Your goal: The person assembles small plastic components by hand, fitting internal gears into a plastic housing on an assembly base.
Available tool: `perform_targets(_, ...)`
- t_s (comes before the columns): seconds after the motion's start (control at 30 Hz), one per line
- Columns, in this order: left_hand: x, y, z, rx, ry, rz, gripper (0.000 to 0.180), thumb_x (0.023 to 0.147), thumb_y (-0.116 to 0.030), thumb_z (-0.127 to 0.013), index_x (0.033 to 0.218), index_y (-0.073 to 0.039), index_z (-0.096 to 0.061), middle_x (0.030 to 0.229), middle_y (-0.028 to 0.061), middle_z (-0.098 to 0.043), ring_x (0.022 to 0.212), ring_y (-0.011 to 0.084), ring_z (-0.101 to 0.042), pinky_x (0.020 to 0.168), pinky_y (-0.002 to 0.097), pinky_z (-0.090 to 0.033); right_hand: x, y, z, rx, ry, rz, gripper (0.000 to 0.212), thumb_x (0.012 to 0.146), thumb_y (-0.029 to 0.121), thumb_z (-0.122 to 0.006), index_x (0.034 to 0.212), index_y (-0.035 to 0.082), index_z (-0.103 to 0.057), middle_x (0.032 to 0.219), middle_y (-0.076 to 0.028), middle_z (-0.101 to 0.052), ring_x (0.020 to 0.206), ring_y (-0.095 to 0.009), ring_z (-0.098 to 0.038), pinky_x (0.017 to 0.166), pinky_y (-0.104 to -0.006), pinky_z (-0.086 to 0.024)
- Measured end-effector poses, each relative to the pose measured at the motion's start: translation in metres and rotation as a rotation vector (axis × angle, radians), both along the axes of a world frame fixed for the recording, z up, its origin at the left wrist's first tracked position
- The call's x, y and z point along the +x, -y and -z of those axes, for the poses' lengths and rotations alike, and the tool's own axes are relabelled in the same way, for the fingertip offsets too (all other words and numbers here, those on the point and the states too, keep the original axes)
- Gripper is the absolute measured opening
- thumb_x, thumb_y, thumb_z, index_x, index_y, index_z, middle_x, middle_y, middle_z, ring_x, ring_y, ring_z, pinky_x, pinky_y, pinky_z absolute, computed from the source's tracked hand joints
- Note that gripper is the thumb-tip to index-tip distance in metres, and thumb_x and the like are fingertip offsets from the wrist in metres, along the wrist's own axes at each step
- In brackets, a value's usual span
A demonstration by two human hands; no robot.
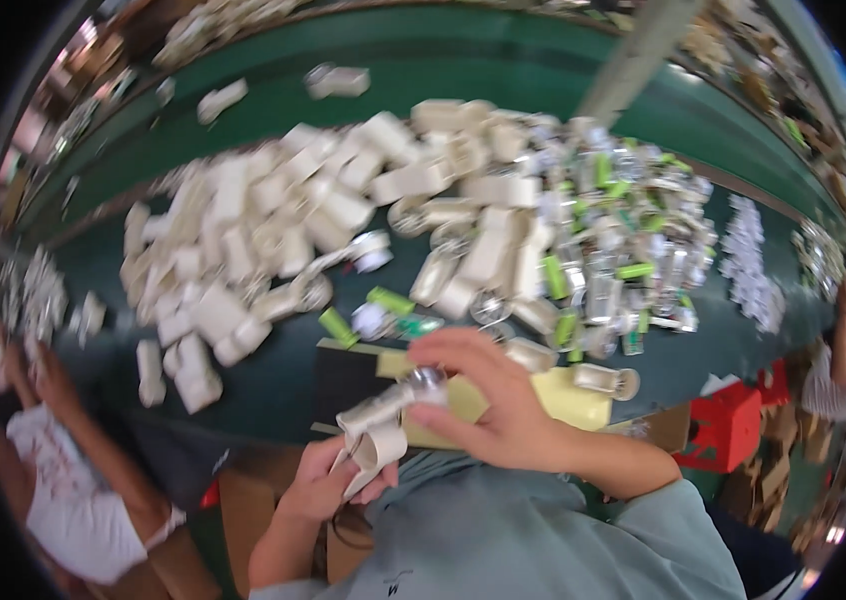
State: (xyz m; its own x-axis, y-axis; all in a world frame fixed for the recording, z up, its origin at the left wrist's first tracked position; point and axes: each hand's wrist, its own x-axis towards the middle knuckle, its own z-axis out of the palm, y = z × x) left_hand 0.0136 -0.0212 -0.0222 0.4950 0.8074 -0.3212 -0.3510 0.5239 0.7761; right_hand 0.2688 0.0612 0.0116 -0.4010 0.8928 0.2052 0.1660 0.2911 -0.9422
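Observation:
Close to my body, my left hand [328, 480] is closed round a cream plastic housing [379, 449] with a curved, hollow shape. Just above it lies a second cream part [373, 412], ending in a shiny round head [428, 380]. The fingers and thumb of my right hand [488, 400] pinch that round head from the right. The two cream parts touch or overlap; whether they are joined I cannot tell. Beyond my right hand, green cylindrical cells [390, 300] and a small white round piece [371, 321] lie on the table.
A large heap of cream housings [233, 200] covers the left and middle of the dark green table [273, 385]. At right is a pile of clear parts and green cells [623, 230]. A yellow sheet [573, 395] lies at the front edge. Co-workers sit left [73, 480] and right [833, 370].

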Motion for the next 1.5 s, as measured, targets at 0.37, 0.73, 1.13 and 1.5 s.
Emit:
perform_targets(0.37,0.000,-0.022,0.054,0.292,-0.114,-0.633,0.042,0.112,-0.032,-0.044,0.134,0.004,-0.047,0.105,0.0127,-0.066,0.092,0.0209,-0.067,0.081,0.0333,-0.054,-0.062,0.031,0.048,0.240,0.506,0.070,0.044,0.083,0.005,-0.078,0.123,0.002,-0.063,0.116,-0.017,-0.062,0.104,-0.035,-0.061,0.088,-0.0410,-0.053)
perform_targets(0.73,0.021,-0.040,0.045,0.231,-0.460,-0.659,0.034,0.110,-0.016,-0.048,0.134,0.008,-0.052,0.112,0.0148,-0.070,0.100,0.0197,-0.072,0.091,0.0316,-0.057,-0.018,0.022,0.027,-0.024,0.189,-0.149,0.029,0.084,-0.005,-0.074,0.111,0.001,-0.068,0.096,-0.012,-0.065,0.090,-0.030,-0.066,0.077,-0.0363,-0.055)
perform_targets(1.13,0.011,-0.031,0.038,0.225,-0.555,-0.446,0.046,0.110,-0.021,-0.048,0.154,-0.006,-0.047,0.099,0.0020,-0.063,0.077,0.0068,-0.055,0.066,0.0229,-0.045,-0.011,0.046,0.045,0.380,0.688,0.038,0.040,0.078,0.010,-0.084,0.113,0.001,-0.068,0.111,-0.014,-0.064,0.093,-0.032,-0.064,0.079,-0.0391,-0.055)
perform_targets(1.5,0.001,-0.027,0.007,0.144,-0.374,-0.390,0.056,0.105,-0.009,-0.051,0.159,-0.004,-0.037,0.117,0.0008,-0.063,0.090,0.0048,-0.051,0.080,0.0216,-0.044,0.016,0.016,0.034,0.176,0.304,-0.096,0.033,0.073,-0.002,-0.083,0.104,0.002,-0.074,0.104,-0.012,-0.072,0.089,-0.025,-0.071,0.076,-0.0336,-0.059)
